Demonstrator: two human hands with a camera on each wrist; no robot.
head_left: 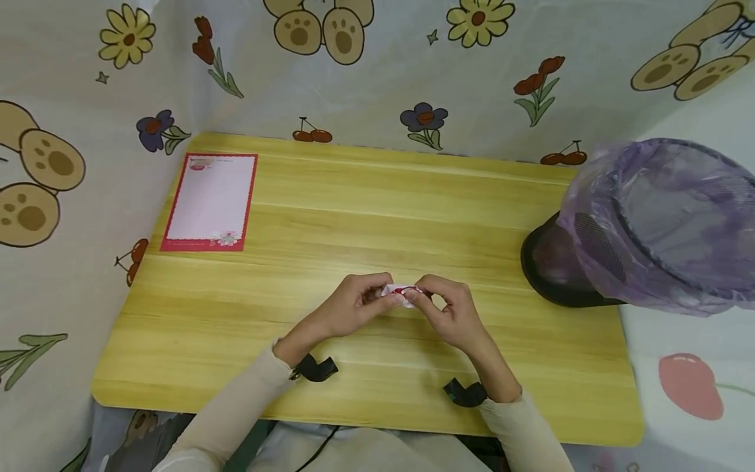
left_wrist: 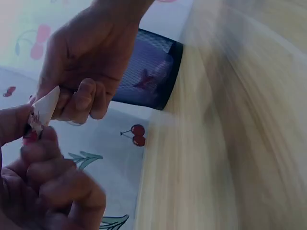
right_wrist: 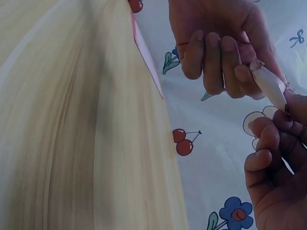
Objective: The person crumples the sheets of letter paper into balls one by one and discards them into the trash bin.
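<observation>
A small white-and-red candy in a twist wrapper is held just above the table, in front of the body. My left hand pinches one end between thumb and forefinger, while the right hand pinches the other. Close up in the right wrist view, the white middle of the candy spans the gap between both hands' fingertips. A pale flap of the wrapper sticks up in the left wrist view. Fingertips hide both ends, so I cannot tell how far the wrapper is undone.
A white sheet with a red border lies at the table's back left. On the right, a dark mesh bin lined with a purple bag leans over the table edge. The wooden table meets a patterned cloth behind.
</observation>
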